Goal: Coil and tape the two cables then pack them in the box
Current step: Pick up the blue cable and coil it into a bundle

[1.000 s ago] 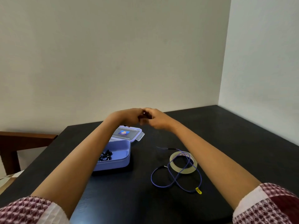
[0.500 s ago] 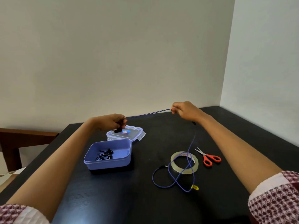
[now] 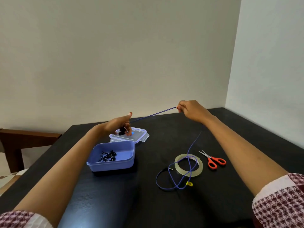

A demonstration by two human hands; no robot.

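Observation:
A thin purple cable (image 3: pixel 190 146) runs taut between my two hands, then drops from my right hand to the table, where it loops over the tape roll (image 3: pixel 188 165) and ends by a yellow tag. My left hand (image 3: pixel 119 124) grips the cable's black end above the box lid (image 3: pixel 141 131). My right hand (image 3: pixel 190 109) pinches the cable higher up at the back. The open lilac box (image 3: pixel 125 159) holds a coiled black cable (image 3: pixel 107 156).
Red-handled scissors (image 3: pixel 213 160) lie to the right of the tape roll. All this rests on a black table (image 3: pixel 148 203). A wooden chair (image 3: pixel 28 139) stands at the left edge. Walls close off the back and right.
My hands, together a second ago, have pulled apart and stretched the purple cable between them. My left hand has moved right and forward and its fingers have loosened.

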